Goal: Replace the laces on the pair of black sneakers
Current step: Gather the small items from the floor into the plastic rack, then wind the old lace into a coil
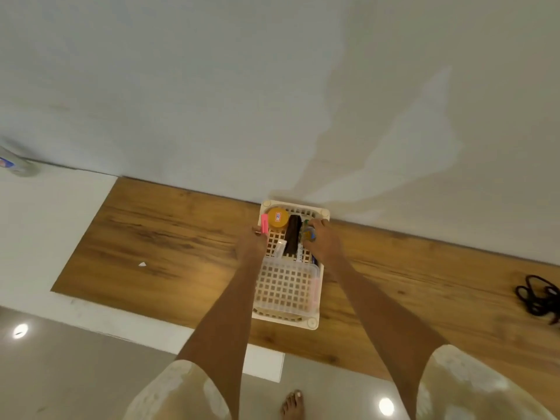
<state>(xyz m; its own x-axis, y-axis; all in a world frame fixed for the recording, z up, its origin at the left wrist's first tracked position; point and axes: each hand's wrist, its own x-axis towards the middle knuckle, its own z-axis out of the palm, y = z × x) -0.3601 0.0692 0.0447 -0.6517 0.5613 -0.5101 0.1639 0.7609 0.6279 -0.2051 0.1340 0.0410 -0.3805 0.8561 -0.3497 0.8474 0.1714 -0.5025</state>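
— What is that dark thing far off to the right?

— A thin black shoelace [538, 299], all loose and loopy in a little pile.

— Where is it?

— It lies flat on the brown wooden surface [169, 237], near the right edge. Nothing touches it.

A wooden counter [181, 237] against the wall carries a cream lattice basket [286, 321] and, well apart, black laces [538, 298].

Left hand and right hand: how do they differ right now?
The left hand rests at the basket's left rim beside a pink item; the right hand reaches inside at the right, fingers around a small blue-and-yellow item. Both are over the basket's far half.
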